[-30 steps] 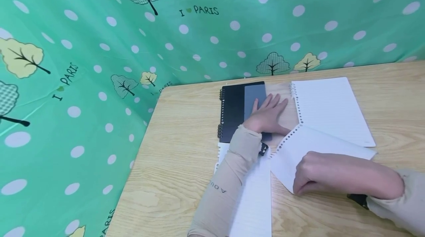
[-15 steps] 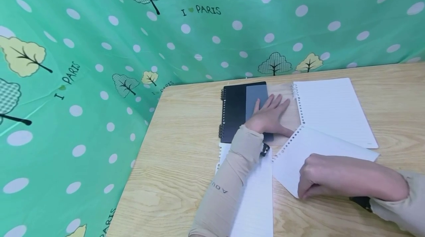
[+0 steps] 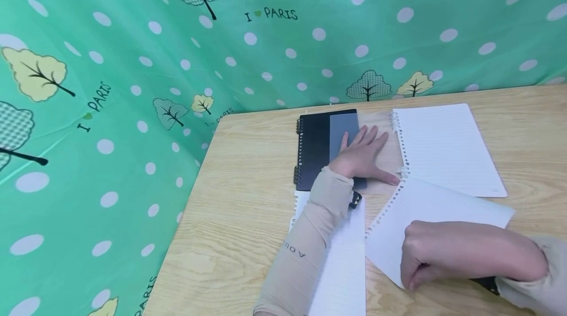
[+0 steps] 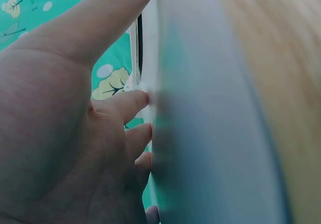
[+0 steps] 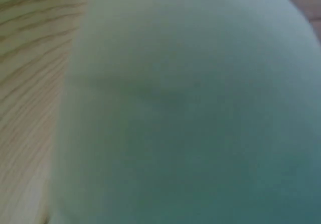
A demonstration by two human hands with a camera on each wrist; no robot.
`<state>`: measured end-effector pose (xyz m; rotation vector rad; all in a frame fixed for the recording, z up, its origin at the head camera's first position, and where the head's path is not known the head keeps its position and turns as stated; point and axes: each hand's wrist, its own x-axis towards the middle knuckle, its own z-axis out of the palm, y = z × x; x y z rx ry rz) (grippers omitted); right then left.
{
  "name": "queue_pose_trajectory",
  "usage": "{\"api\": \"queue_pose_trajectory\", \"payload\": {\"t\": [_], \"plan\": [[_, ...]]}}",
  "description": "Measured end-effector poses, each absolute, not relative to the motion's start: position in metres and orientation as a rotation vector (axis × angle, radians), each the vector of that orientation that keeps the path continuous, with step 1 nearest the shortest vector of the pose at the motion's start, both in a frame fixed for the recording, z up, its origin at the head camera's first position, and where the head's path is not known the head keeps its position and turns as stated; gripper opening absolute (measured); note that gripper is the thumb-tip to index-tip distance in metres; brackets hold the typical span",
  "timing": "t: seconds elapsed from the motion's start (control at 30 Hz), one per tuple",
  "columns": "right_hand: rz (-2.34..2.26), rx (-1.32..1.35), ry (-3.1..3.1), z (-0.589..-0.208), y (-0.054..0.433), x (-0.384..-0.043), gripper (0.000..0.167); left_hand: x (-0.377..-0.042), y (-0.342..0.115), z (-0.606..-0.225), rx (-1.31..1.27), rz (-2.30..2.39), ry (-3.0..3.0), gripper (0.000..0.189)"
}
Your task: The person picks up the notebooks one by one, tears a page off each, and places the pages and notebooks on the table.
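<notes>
My left hand [image 3: 361, 158] rests spread over the grey-banded right side of a black ring-bound cover [image 3: 313, 151] and a translucent sheet [image 3: 392, 153] beside it. Its thumb points toward the white rings [image 3: 403, 172] of an open loose-leaf notebook [image 3: 447, 151] with lined pages. In the left wrist view the fingertips [image 4: 143, 133] touch a pale surface. My right hand [image 3: 434, 252] pinches the lower left corner of a white hole-punched sheet [image 3: 421, 203], which lies tilted below the notebook. That sheet fills most of the right wrist view, blurred; the right fingertips are hidden there.
Another lined punched sheet [image 3: 345, 271] lies under the left forearm, below the black cover. The wooden table [image 3: 235, 198] meets a green dotted curtain [image 3: 248, 75] at its back and left edges.
My right hand has drawn the punched sheet down toward the near side, away from the notebook. White rings at the notebook's lower left now show. The left hand stays nearly in place.
</notes>
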<state>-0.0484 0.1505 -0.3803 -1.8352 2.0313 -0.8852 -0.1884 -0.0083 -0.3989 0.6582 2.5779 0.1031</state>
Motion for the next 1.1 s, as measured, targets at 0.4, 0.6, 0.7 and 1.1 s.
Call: {"api": "queue_pose_trajectory", "payload": {"t": [0.4,0.6,0.7,1.1], "plan": [[-0.974,-1.81,1.936,-0.377,0.147,-0.039,0.008,-0.189,-0.009,-0.401,0.666,0.096,2.58,0.117],[-0.926,-1.848,1.957,-0.376,0.145,-0.037,0.015,-0.189,-0.008,-0.402,0.682,0.092,2.585,0.117],[-0.905,-1.851,1.96,-0.376,0.144,-0.035,0.023,-0.19,-0.009,-0.402,0.681,0.098,2.583,0.117],[-0.876,-1.885,1.993,-0.376,0.141,-0.032,0.025,-0.19,-0.009,-0.402,0.67,0.088,2.583,0.117]]}}
